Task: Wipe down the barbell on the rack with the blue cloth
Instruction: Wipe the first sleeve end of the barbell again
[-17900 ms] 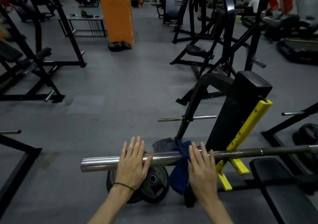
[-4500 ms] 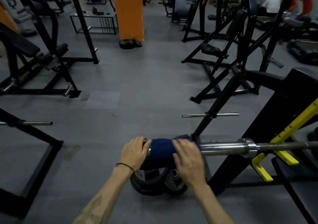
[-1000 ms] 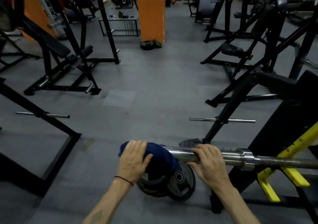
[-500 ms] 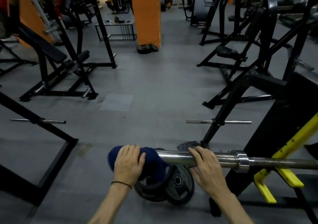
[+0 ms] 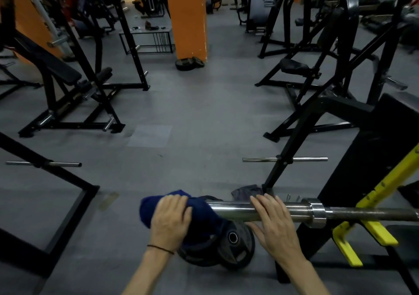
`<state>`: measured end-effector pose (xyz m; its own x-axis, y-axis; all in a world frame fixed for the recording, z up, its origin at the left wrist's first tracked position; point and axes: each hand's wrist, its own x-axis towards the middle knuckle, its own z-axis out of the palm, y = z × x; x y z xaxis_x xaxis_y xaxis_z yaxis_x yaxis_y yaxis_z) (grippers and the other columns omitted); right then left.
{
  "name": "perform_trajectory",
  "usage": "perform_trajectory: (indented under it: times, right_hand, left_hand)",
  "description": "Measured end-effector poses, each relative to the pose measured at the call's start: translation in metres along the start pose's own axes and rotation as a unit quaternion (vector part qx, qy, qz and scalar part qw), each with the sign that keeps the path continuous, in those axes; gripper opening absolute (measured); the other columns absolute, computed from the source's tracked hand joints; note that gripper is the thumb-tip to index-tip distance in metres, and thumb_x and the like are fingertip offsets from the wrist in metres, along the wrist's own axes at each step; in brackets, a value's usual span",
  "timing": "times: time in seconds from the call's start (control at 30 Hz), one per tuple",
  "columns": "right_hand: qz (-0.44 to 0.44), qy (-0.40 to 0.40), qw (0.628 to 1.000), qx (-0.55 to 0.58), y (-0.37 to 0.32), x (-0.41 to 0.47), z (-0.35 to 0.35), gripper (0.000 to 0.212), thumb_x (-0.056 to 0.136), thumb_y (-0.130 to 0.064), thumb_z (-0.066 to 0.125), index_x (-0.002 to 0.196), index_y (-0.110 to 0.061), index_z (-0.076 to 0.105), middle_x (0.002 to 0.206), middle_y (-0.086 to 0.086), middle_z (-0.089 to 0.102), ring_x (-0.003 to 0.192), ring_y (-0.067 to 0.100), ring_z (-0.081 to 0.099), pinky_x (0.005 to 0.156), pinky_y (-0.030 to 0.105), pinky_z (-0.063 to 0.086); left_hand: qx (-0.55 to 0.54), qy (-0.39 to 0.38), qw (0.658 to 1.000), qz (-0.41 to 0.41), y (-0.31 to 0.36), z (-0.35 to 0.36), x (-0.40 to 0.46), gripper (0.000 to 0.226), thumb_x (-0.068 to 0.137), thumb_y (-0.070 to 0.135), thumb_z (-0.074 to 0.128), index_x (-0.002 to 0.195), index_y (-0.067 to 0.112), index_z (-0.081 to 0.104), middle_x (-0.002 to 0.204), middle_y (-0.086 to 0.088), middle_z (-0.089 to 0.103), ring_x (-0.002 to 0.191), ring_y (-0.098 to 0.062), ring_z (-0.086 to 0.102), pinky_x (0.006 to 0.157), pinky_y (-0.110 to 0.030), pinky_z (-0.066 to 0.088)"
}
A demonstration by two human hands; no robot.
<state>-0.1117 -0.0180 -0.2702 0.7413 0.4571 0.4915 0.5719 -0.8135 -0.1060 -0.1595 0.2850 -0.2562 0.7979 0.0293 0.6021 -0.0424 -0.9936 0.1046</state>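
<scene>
Left hand (image 5: 170, 221) curled over the blue cloth (image 5: 199, 213) bunched on the barbell (image 5: 297, 212) sleeve's end at lower centre, right hand (image 5: 275, 223) resting on the sleeve with fingers straight, barbell running to the right edge across the yellow rack hooks (image 5: 371, 231), 2 weight plates (image 5: 229, 247) on the floor beneath

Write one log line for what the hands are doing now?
left hand: grips blue cloth over barbell end | right hand: rests on sleeve | phase: wiping

The blue cloth (image 5: 158, 206) is now bunched over the barbell (image 5: 238, 210) sleeve's very end, gripped by the left hand (image 5: 170, 222).
</scene>
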Motion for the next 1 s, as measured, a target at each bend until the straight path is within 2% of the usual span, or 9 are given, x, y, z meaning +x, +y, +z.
perform_trajectory:
  times: [0.1,0.17,0.3,0.4,0.5,0.6,0.73,0.83,1.0]
  right_hand:
    - [0.026,0.013,1.0,-0.006,0.016,-0.008,-0.009,0.065,0.092,-0.054,0.059,0.139,-0.008,0.059,0.138,0.01,0.056,0.132,0.03,0.051,0.118,0.054,0.032]
    - [0.04,0.017,0.999,-0.012,0.03,-0.015,-0.016,0.067,0.089,-0.054,0.064,0.138,-0.008,0.058,0.137,0.01,0.056,0.132,0.029,0.051,0.119,0.053,0.031]
    - [0.043,-0.003,0.999,-0.015,0.039,-0.02,-0.024,0.077,0.075,-0.038,0.088,0.138,-0.011,0.054,0.134,0.009,0.055,0.129,0.029,0.05,0.12,0.044,0.027]
    - [0.054,0.0,0.999,-0.009,0.037,-0.017,-0.024,0.085,0.062,-0.022,0.095,0.137,-0.012,0.055,0.133,0.008,0.055,0.128,0.029,0.048,0.118,0.044,0.027]
    - [0.051,0.01,0.998,-0.021,0.037,-0.016,-0.024,0.083,0.063,-0.018,0.093,0.136,-0.012,0.055,0.131,0.009,0.057,0.125,0.03,0.05,0.118,0.046,0.028]
    - [0.078,0.002,0.996,-0.038,0.025,-0.011,-0.02,0.076,0.065,-0.021,0.092,0.133,-0.012,0.059,0.128,0.008,0.059,0.123,0.031,0.052,0.118,0.052,0.029]
    - [0.114,-0.02,0.993,-0.039,0.01,-0.003,-0.013,0.076,0.06,-0.022,0.092,0.13,-0.014,0.063,0.128,0.005,0.062,0.122,0.029,0.055,0.114,0.063,0.029]
    - [0.102,-0.016,0.994,-0.024,0.016,-0.005,-0.015,0.083,0.057,-0.017,0.094,0.133,-0.016,0.061,0.128,0.005,0.061,0.122,0.028,0.055,0.115,0.06,0.029]
    - [0.109,0.001,0.994,-0.021,0.015,-0.003,-0.012,0.079,0.057,-0.012,0.093,0.13,-0.015,0.063,0.124,0.004,0.063,0.118,0.028,0.056,0.114,0.059,0.03]
  left_hand:
    - [0.036,-0.031,0.996,-0.079,0.013,0.004,0.005,0.031,0.095,0.022,0.04,0.089,0.008,0.067,0.085,-0.011,0.063,0.08,-0.031,0.055,0.086,-0.047,0.043]
    - [0.027,-0.06,0.997,-0.048,0.059,0.012,0.016,0.026,0.095,0.021,0.039,0.081,0.014,0.06,0.078,-0.007,0.054,0.073,-0.029,0.048,0.078,-0.045,0.041]
    - [-0.048,-0.069,0.995,0.046,0.136,0.029,0.02,0.029,0.098,0.031,0.047,0.108,0.013,0.068,0.095,-0.004,0.063,0.086,-0.025,0.057,0.089,-0.04,0.046]
    - [-0.045,-0.022,0.995,0.087,0.09,0.018,0.013,0.035,0.098,0.034,0.049,0.113,0.009,0.068,0.102,-0.009,0.067,0.092,-0.028,0.059,0.093,-0.041,0.043]
    - [-0.003,-0.007,1.0,0.009,0.021,0.0,0.004,0.035,0.096,0.029,0.047,0.105,0.004,0.069,0.099,-0.014,0.068,0.093,-0.031,0.056,0.095,-0.045,0.041]
    - [0.02,-0.027,0.994,-0.1,0.039,0.004,0.01,0.031,0.096,0.023,0.041,0.09,0.008,0.067,0.087,-0.011,0.063,0.084,-0.032,0.057,0.091,-0.049,0.044]
    - [-0.059,-0.088,0.994,0.006,0.131,0.02,0.012,0.029,0.099,0.031,0.044,0.11,0.013,0.064,0.103,-0.005,0.062,0.095,-0.027,0.055,0.098,-0.047,0.044]
    - [-0.041,-0.078,0.992,0.094,0.099,0.022,0.008,0.047,0.105,0.043,0.038,0.131,0.011,0.058,0.119,-0.009,0.065,0.107,-0.03,0.059,0.106,-0.043,0.039]
    - [0.015,-0.05,0.999,-0.014,-0.004,-0.003,-0.007,0.051,0.105,0.042,0.035,0.115,0.004,0.069,0.112,-0.014,0.066,0.106,-0.034,0.056,0.105,-0.046,0.037]
